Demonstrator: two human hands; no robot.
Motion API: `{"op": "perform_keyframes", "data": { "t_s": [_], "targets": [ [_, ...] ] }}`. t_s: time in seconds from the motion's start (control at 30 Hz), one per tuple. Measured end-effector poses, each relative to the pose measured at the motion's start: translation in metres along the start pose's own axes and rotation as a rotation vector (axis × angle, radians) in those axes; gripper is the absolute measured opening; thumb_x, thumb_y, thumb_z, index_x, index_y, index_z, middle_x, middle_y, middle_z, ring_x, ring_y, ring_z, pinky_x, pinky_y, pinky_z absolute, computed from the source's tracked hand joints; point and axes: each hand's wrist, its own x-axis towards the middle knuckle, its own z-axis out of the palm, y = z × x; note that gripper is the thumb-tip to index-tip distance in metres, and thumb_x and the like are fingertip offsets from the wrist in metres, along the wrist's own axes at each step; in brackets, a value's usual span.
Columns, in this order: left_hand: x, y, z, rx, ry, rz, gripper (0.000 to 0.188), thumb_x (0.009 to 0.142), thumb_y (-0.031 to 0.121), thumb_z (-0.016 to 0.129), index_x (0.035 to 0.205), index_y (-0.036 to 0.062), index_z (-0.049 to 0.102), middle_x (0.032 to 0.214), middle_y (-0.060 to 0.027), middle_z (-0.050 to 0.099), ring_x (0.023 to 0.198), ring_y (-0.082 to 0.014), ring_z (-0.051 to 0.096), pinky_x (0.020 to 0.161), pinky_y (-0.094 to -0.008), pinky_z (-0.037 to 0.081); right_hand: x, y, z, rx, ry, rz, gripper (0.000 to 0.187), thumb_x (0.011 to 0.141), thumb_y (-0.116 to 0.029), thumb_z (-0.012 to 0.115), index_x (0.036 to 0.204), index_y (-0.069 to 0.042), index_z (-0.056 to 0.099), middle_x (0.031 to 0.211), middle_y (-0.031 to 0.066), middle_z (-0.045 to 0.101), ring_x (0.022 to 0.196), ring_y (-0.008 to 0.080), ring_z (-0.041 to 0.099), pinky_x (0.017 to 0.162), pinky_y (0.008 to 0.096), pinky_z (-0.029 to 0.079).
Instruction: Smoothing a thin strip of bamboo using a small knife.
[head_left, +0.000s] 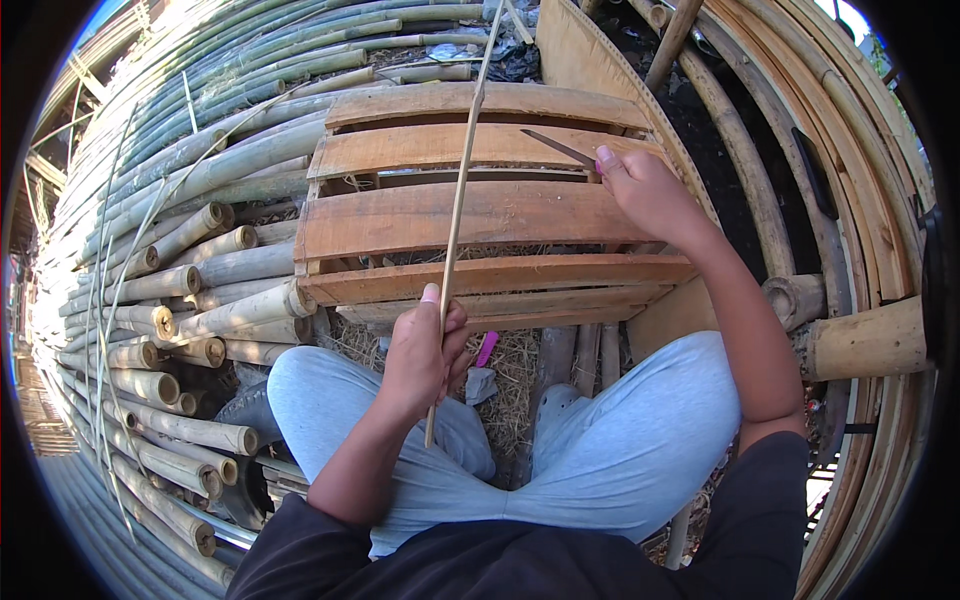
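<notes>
My left hand point(427, 345) is closed around a long thin bamboo strip point(461, 185). The strip stands tilted, its lower end just below my hand and its upper part running past the top of the picture. My right hand point(636, 185) grips a knife point(557, 147) with a dark narrow blade; a bit of pink shows at its handle by my thumb. The blade points left over the wooden slatted bench point(420, 217), apart from the strip. My fingers hide most of the handle.
Stacked bamboo poles point(240, 270) fill the left side, with thin loose strips point(103, 300) across them. A pink object point(487, 348) lies on straw-covered ground between my knees. A tan panel point(600, 60) borders the bench. Long planks point(880, 200) and a cut bamboo piece point(868, 338) are at right.
</notes>
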Motion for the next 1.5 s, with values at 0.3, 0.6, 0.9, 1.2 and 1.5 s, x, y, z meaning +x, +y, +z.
{"op": "perform_keyframes", "data": {
  "t_s": [0.3, 0.6, 0.9, 1.2, 1.5],
  "targets": [
    [0.007, 0.006, -0.009, 0.105, 0.126, -0.085, 0.046, 0.104, 0.051, 0.037, 0.08, 0.0125, 0.041, 0.049, 0.006, 0.031, 0.033, -0.0056, 0.028, 0.03, -0.0215, 0.022, -0.009, 0.001, 0.004, -0.043, -0.174, -0.045, 0.047, 0.103, -0.035, 0.045, 0.091, 0.006, 0.064, 0.076, 0.0233, 0.065, 0.07, 0.0314, 0.064, 0.072, 0.0424, 0.049],
    [0.008, 0.001, -0.008, 0.025, 0.069, 0.015, 0.045, 0.105, 0.05, 0.03, 0.08, 0.0137, 0.039, 0.049, 0.006, 0.029, 0.034, -0.0058, 0.025, 0.031, -0.022, 0.02, -0.009, -0.001, -0.001, -0.095, -0.414, -0.253, 0.035, 0.103, -0.029, 0.047, 0.094, -0.001, 0.066, 0.077, 0.0161, 0.066, 0.071, 0.0264, 0.063, 0.071, 0.0403, 0.049],
    [0.01, 0.002, -0.011, -0.04, 0.037, -0.048, 0.044, 0.106, 0.049, 0.03, 0.08, 0.0136, 0.038, 0.051, 0.0057, 0.029, 0.035, -0.0065, 0.027, 0.031, -0.0226, 0.023, -0.005, 0.001, -0.001, 0.044, -0.296, -0.056, 0.041, 0.105, -0.031, 0.045, 0.082, 0.0, 0.06, 0.058, 0.0083, 0.06, 0.051, 0.0166, 0.06, 0.052, 0.0324, 0.047],
    [0.012, 0.001, -0.007, -0.065, -0.011, -0.073, 0.044, 0.105, 0.049, 0.031, 0.08, 0.0137, 0.037, 0.049, 0.0053, 0.028, 0.033, -0.0067, 0.026, 0.031, -0.0224, 0.022, 0.004, 0.019, 0.003, -0.432, -0.115, -0.039, 0.043, 0.105, -0.032, 0.043, 0.09, 0.001, 0.066, 0.06, 0.0119, 0.063, 0.057, 0.0228, 0.066, 0.061, 0.0401, 0.051],
    [0.006, 0.002, -0.01, -0.122, 0.003, -0.039, 0.043, 0.106, 0.047, 0.03, 0.081, 0.0132, 0.038, 0.048, 0.0047, 0.029, 0.033, -0.0071, 0.025, 0.031, -0.0226, 0.021, -0.026, -0.035, 0.055, -0.158, -0.098, -0.433, 0.038, 0.096, -0.031, 0.054, 0.079, -0.002, 0.071, 0.064, 0.0201, 0.063, 0.06, 0.0386, 0.063, 0.06, 0.0471, 0.05]
  ]
}}
